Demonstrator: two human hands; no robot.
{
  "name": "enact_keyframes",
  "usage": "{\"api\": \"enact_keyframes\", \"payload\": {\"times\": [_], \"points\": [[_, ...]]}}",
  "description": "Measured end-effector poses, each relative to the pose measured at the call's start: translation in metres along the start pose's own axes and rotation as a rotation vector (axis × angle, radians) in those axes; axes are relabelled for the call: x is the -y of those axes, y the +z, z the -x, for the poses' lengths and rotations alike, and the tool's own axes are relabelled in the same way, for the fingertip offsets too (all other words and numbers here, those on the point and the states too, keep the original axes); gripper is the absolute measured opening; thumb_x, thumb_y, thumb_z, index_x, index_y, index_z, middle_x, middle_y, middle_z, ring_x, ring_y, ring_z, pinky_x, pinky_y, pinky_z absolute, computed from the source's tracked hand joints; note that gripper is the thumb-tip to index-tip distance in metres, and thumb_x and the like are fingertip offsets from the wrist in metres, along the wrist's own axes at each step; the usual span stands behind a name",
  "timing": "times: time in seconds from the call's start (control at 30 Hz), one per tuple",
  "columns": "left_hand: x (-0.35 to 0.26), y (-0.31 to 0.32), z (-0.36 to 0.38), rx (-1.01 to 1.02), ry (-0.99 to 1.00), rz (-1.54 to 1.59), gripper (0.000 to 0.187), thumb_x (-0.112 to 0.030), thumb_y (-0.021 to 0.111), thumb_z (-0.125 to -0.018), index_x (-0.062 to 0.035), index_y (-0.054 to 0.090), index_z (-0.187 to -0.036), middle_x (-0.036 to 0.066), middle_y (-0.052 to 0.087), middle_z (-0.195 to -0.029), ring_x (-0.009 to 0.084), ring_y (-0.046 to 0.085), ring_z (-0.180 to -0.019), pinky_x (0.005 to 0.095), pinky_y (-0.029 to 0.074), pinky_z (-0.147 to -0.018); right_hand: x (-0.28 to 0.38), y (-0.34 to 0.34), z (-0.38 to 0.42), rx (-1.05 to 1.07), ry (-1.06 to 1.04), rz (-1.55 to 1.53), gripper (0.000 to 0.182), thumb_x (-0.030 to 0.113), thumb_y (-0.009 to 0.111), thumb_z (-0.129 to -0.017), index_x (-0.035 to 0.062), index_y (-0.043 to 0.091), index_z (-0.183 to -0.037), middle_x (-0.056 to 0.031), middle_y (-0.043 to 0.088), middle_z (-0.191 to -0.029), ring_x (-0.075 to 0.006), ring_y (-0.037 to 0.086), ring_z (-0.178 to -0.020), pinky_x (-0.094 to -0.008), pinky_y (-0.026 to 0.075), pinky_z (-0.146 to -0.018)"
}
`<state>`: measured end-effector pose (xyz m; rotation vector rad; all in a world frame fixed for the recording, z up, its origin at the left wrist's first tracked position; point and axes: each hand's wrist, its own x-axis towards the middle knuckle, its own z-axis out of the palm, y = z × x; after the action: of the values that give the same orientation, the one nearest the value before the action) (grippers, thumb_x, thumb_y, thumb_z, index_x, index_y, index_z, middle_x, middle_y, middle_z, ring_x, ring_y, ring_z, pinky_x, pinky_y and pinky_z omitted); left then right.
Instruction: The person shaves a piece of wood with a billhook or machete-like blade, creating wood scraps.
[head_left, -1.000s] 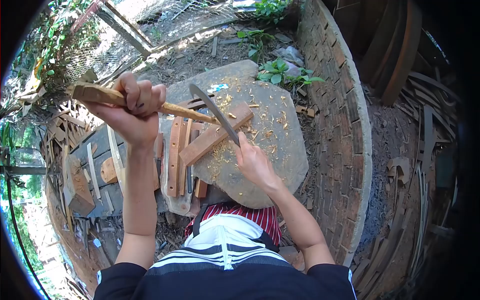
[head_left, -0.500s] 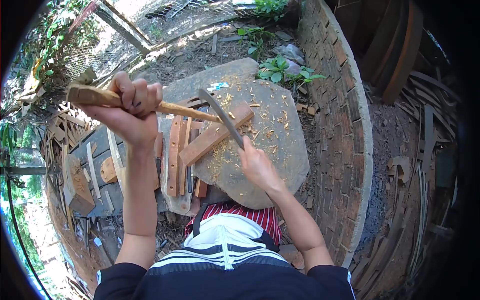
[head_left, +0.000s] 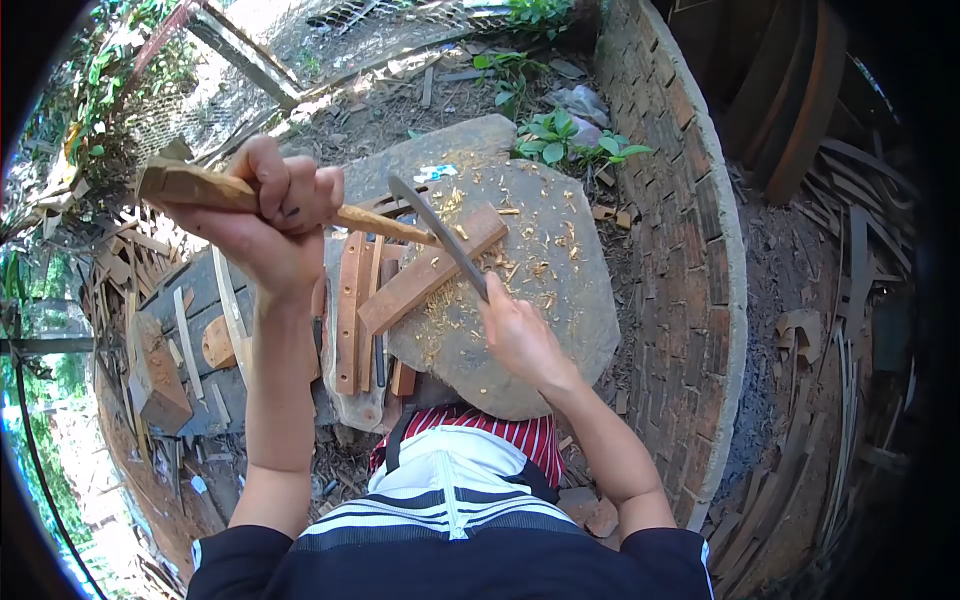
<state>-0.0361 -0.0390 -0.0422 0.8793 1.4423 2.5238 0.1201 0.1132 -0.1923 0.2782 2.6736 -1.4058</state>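
- The fingers of my left hand [head_left: 268,215] are wrapped tight around a rough brown wooden stick with a tapered point [head_left: 200,188]. I grip it near the thick end, so the thin end is free for the blade.
- I hold this stick slanted, with its tip resting on a flat reddish-brown wooden plank [head_left: 432,266], which gives support under the cut.
- My right hand [head_left: 520,335] is closed on the handle of a long curved dark metal knife [head_left: 436,230]. The blade lies against the stick close to its tip, edge toward the wood.
- The plank lies on a big flat grey stone slab [head_left: 560,300], covered with pale shavings, which serves as work table.
- Beside the slab, on my left side, more shaped wooden pieces [head_left: 352,310] lie in a row, near at hand.
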Motion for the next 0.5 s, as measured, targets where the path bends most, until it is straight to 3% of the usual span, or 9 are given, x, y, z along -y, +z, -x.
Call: {"api": "enact_keyframes", "payload": {"times": [0.13, 0.33, 0.5], "points": [[0.001, 0.003, -0.001, 0.014, -0.048, -0.001, 0.07, -0.085, 0.017, -0.076, -0.0177, 0.026, -0.057, -0.008, 0.015, -0.044, 0.0074, 0.008, -0.039, 0.0257, 0.018, -0.043, 0.001, -0.01, 0.01, 0.054, 0.035, 0.017, 0.028, 0.013, 0.048, -0.093, 0.0012, 0.039, -0.117, -0.0268, 0.056, -0.064, -0.0452, 0.06, -0.067, -0.0515, 0.041, -0.057], [0.006, 0.019, -0.007, 0.091, -0.046, -0.036, 0.07, -0.085, 0.018, -0.075, -0.0181, 0.027, -0.057, -0.008, 0.016, -0.043, 0.0072, 0.009, -0.039, 0.0252, 0.019, -0.043, 0.069, -0.054, 0.018, -0.177, -0.176, -0.227, 0.025, 0.013, 0.047, -0.094, 0.0004, 0.04, -0.114, -0.0276, 0.056, -0.064, -0.0457, 0.06, -0.068, -0.0516, 0.04, -0.055], [0.003, 0.011, -0.003, 0.094, -0.075, 0.001, 0.071, -0.086, 0.018, -0.075, -0.018, 0.028, -0.057, -0.008, 0.017, -0.044, 0.0075, 0.009, -0.038, 0.0256, 0.019, -0.043, 0.01, -0.012, 0.006, 0.004, 0.046, -0.082, 0.023, 0.013, 0.049, -0.093, 0.0005, 0.041, -0.112, -0.028, 0.055, -0.063, -0.0458, 0.059, -0.065, -0.0505, 0.041, -0.053]]}}
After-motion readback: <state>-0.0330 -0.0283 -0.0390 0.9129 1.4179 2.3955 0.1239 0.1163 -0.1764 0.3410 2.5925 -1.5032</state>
